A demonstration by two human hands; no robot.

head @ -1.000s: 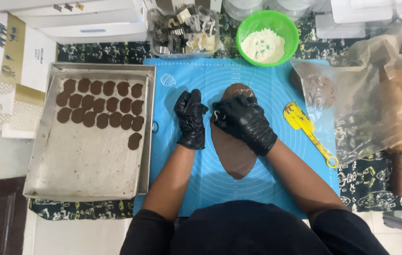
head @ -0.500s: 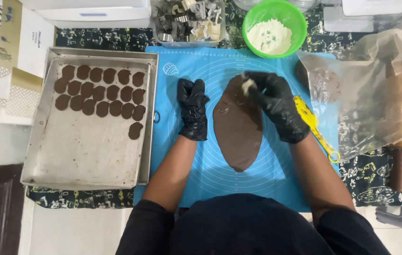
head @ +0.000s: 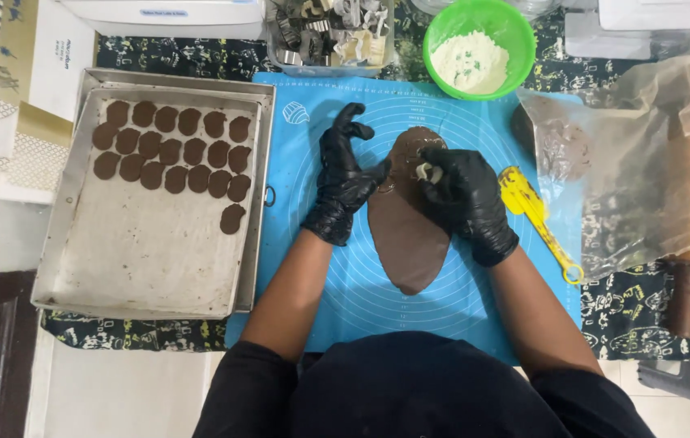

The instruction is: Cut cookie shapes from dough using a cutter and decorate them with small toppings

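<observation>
Cutter on dough, both hands gloved.
Right hand (head: 465,195) presses cutter (head: 426,171) into dough (head: 407,235); left hand (head: 345,180) touches dough edge.

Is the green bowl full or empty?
Partly full. The green bowl stands upright behind the blue mat with a heap of white flour covering its bottom, well below the rim.

Cutter: a small pale piece shows between the fingers of the right hand (head: 465,195); its shape is hidden by the glove.
Dough (head: 407,219): the upper part lies under both hands, its edge there unseen.
Rolling pin (head: 685,243): mostly veiled by a crumpled plastic bag (head: 637,162).
Cutter box (head: 325,32): cut off by the top edge, contents too jumbled to tell apart.
Green bowl (head: 442,24): the rim is clipped at the top.
</observation>
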